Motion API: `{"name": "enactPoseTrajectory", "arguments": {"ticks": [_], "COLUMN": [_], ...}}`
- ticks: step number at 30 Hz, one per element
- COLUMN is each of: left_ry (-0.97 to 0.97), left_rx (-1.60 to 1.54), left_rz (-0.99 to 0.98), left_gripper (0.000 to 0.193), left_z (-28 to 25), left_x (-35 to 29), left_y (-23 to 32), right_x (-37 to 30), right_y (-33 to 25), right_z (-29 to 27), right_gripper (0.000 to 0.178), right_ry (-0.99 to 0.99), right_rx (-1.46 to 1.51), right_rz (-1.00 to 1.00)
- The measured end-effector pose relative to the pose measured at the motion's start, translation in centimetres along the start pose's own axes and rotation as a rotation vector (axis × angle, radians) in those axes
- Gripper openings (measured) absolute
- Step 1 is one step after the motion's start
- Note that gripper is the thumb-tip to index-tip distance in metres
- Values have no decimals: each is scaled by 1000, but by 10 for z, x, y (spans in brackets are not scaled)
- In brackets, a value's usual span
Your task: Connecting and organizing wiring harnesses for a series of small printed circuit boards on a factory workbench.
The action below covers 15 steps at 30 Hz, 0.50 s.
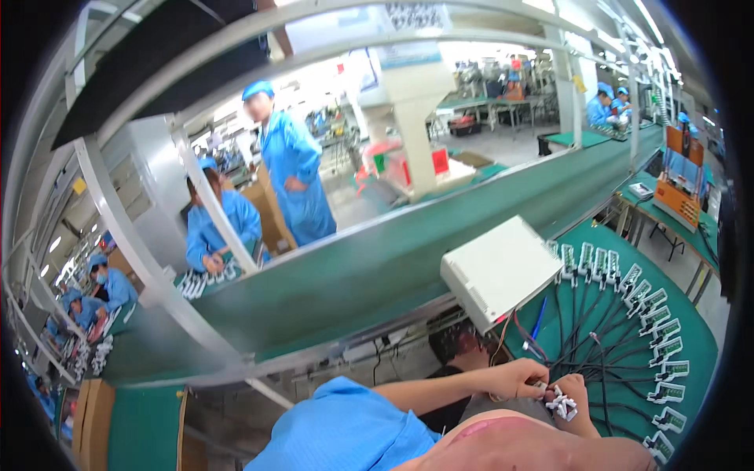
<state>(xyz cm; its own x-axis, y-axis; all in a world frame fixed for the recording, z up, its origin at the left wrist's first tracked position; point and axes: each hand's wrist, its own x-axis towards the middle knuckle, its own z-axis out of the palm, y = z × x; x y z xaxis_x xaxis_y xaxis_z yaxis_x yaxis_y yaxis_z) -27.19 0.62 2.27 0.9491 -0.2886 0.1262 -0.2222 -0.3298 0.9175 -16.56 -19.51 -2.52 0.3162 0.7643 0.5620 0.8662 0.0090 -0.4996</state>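
Observation:
My left hand (520, 378) reaches in at the lower middle with its fingertips pinched. What they hold, if anything, is too small to make out. Right beside it, my right hand (575, 389) is closed around a bunch of small white connectors (561, 403). Black cables (580, 336) fan out from near my hands across the green table (577, 302). Along its curved far and right edge lie several white housings with green circuit boards (655, 316), joined to these cables.
A cream metal box (503, 267) stands at the table's left, with a blue pen (539, 318) near it. Beyond runs a green conveyor belt (353, 275) under white frame posts. Across it, one person (294, 173) in blue stands and another (224, 224) works. An orange machine (679, 188) is at right.

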Motion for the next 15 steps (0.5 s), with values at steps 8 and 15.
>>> {"name": "enactPoseTrajectory", "arguments": {"ticks": [8,15], "left_ry": [197,392], "left_rx": [145,92], "left_rz": [55,-139], "left_gripper": [23,19], "left_z": [-2,1], "left_x": [-4,-8], "left_y": [0,-17], "right_x": [4,15], "right_y": [-10,-30], "right_z": [-12,-24], "right_gripper": [9,18], "right_ry": [-40,134], "right_rx": [37,180], "right_rz": [28,14]}}
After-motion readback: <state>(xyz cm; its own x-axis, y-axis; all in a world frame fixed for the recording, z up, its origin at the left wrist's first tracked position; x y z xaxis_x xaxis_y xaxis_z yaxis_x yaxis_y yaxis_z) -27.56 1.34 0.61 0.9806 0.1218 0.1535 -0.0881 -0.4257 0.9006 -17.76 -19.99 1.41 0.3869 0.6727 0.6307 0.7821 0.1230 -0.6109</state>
